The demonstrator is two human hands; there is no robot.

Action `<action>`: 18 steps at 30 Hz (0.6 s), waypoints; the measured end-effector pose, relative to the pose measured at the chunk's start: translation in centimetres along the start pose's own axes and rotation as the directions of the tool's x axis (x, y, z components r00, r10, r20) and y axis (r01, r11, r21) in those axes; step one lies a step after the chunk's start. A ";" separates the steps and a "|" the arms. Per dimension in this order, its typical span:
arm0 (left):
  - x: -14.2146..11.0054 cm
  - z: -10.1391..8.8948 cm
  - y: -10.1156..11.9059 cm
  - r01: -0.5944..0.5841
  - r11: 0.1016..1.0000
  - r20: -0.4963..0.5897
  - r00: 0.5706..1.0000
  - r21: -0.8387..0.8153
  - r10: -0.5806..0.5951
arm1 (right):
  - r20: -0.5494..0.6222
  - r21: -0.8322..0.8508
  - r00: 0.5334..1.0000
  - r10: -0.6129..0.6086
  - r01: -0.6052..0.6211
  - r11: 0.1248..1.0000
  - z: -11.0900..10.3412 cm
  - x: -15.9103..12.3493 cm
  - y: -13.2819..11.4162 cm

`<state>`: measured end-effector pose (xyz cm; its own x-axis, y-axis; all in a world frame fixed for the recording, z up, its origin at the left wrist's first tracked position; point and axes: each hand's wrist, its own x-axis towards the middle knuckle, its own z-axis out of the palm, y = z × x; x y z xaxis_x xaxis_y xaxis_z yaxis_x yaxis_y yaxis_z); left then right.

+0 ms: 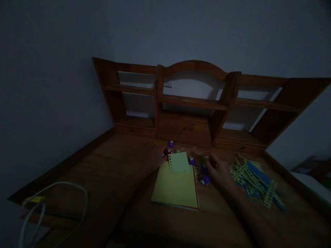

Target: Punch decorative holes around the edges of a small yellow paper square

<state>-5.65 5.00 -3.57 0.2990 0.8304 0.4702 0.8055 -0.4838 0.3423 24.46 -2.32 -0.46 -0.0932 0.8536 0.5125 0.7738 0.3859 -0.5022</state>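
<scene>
My left hand (156, 155) lies at the far left of the yellow paper, fingers loosely stretched beside a small red round piece (168, 151) with a white eye-like spot. My right hand (218, 168) pinches a small green piece (206, 157), seen dimly. Purple pieces with white spots sit nearby: one (205, 179) below my right fingers, one (191, 161) beside the paper, one (170, 144) farther back. Another green piece (177, 151) touches or nears the small punched sheet (179, 163). That sheet overlaps the top of a larger yellow pad (176, 187).
A heap of yellow and blue plastic strips (256, 181) lies to the right. Behind stands a wooden shelf unit (191, 103) on the wooden desk (116, 158). A white cable (85, 199) loops at the lower left. The room is dim.
</scene>
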 end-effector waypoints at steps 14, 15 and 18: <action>0.1 -0.9 0.8 -0.062 0.997 -0.105 0.993 -0.049 0.057 | 0.112 0.055 0.954 -0.279 0.275 0.960 0.6 -0.3 -2.0; 0.0 -0.9 1.0 -0.071 0.996 -0.095 0.993 -0.051 0.066 | 0.130 0.049 0.942 -0.311 0.307 0.950 0.7 -0.3 -2.2; -0.1 -1.0 1.9 -0.087 0.995 -0.101 0.992 -0.047 0.081 | 0.164 0.009 0.919 -0.359 0.362 0.932 1.1 -0.5 -2.7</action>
<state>-4.66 3.70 -2.19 0.3104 0.7561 0.5762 0.7515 -0.5663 0.3383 21.68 -3.39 -0.14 -0.4656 0.7033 0.5372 0.6818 0.6721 -0.2889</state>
